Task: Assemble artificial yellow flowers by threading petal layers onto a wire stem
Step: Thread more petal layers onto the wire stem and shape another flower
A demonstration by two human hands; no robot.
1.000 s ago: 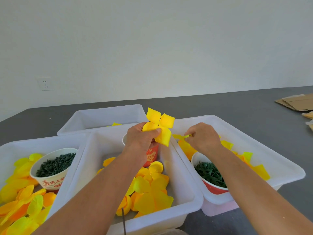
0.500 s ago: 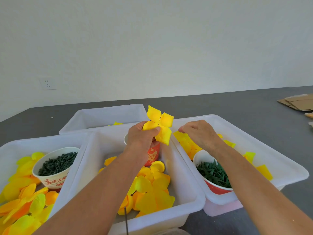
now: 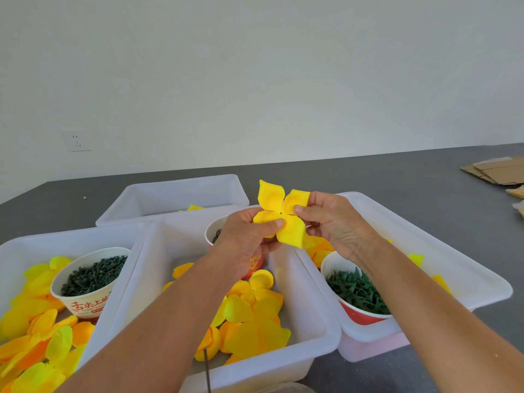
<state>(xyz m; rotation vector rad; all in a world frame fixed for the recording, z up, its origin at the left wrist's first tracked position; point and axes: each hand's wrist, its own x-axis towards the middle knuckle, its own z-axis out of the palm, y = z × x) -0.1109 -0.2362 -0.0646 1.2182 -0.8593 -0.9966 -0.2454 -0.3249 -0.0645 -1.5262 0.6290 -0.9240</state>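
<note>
A yellow four-petal layer with a small centre hole is held up above the middle white bin. My left hand pinches its lower left petal with the thumb on top. My right hand pinches the right petal between thumb and forefinger. Loose yellow and orange petal layers lie in the middle bin. A thin dark wire stem stands up at the bin's near edge.
A paper cup of dark green pieces sits in the left bin among yellow petals. A red cup of green calyx pieces stands in the right bin. A further white bin sits behind. Cardboard lies far right.
My right hand left the right bin and came up to the petal layer, now pinching its right petal. The layer has turned flatter toward me, showing its centre hole.
</note>
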